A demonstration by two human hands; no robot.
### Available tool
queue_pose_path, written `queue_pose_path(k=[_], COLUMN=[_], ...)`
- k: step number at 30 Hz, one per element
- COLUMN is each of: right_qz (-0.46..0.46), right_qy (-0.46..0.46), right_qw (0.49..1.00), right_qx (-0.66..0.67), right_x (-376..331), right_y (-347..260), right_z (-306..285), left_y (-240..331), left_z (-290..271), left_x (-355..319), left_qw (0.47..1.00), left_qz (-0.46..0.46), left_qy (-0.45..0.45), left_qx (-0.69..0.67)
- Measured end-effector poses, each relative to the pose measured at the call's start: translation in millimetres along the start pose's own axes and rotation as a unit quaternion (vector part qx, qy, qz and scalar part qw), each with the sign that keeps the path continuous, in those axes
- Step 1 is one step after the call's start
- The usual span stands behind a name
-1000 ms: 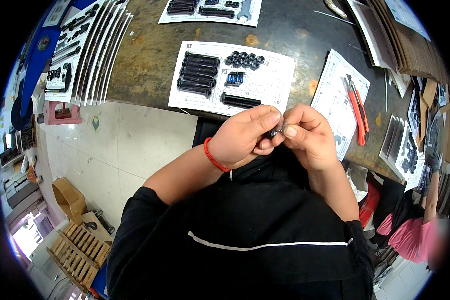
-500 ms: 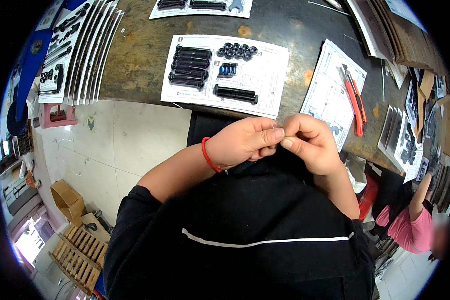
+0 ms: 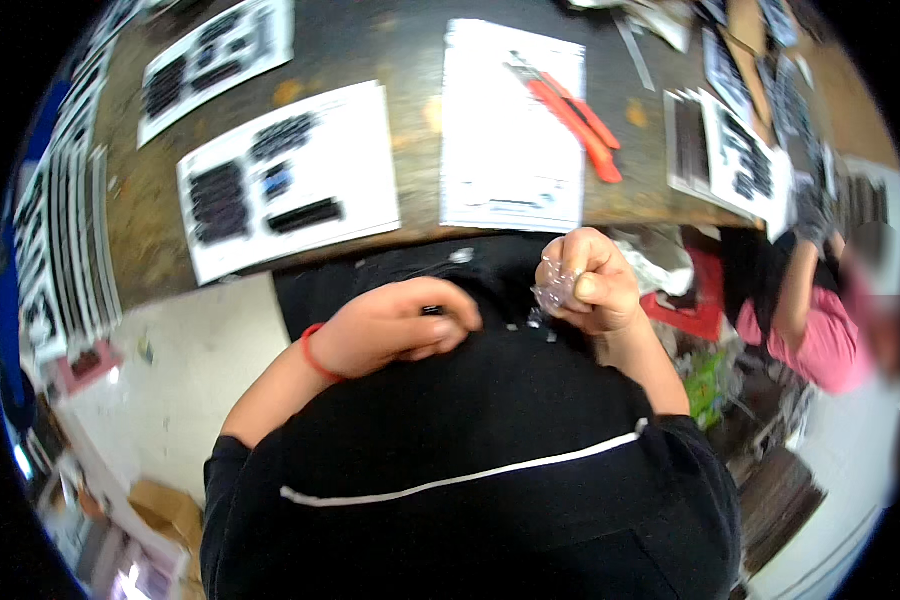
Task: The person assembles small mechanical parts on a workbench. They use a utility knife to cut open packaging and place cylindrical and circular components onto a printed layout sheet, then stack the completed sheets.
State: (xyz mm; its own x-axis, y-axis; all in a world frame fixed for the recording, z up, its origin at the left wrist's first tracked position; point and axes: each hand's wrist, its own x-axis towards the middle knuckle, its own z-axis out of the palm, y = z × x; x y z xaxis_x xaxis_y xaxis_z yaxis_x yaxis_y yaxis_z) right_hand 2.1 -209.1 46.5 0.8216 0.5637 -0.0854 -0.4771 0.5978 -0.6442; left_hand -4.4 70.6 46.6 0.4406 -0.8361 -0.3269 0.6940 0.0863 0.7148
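My left hand [image 3: 400,325] is curled shut in front of my black top, and a small dark part [image 3: 432,311] shows between its fingertips. A red band circles that wrist. My right hand [image 3: 585,280] is held a little higher and to the right, closed on a small crumpled clear plastic bag [image 3: 553,290]. The two hands are apart. Both hover just below the near edge of the wooden worktable [image 3: 420,110].
On the table lie white sheets with black parts laid out [image 3: 285,175], a printed sheet [image 3: 515,125] with an orange-handled tool [image 3: 570,110], and more parts sheets at left and right. Another person in a pink top [image 3: 810,320] sits at the right.
My hands were joined together around a small piece; now they have separated, the right one lifting away with the clear bag. The view has swung so the table sits further left.
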Motion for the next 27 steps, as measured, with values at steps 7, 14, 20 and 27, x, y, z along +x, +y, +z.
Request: queue_pose_path(k=[7,14,20,27], right_qz=[-0.089,0.133,0.245,-0.299], right_qy=[0.543,0.691,0.652,0.545], right_qw=[0.787,0.579,0.248,0.548], right_qx=[-0.279,-0.411,-0.674,-0.560], right_x=[-176,-267,-279,-115], right_y=[-37,-48,-83,-56], right_z=[-168,-365,-411,-166], left_y=[5,15,12,19], left_z=[9,20,28,34], left_x=[18,43,39,35], left_qw=[0.993,0.991,0.974,0.957], left_qz=[-0.015,0.015,0.044,0.119], left_qy=[0.106,0.133,0.221,0.266], left_qx=[-0.048,0.002,0.010,0.011])
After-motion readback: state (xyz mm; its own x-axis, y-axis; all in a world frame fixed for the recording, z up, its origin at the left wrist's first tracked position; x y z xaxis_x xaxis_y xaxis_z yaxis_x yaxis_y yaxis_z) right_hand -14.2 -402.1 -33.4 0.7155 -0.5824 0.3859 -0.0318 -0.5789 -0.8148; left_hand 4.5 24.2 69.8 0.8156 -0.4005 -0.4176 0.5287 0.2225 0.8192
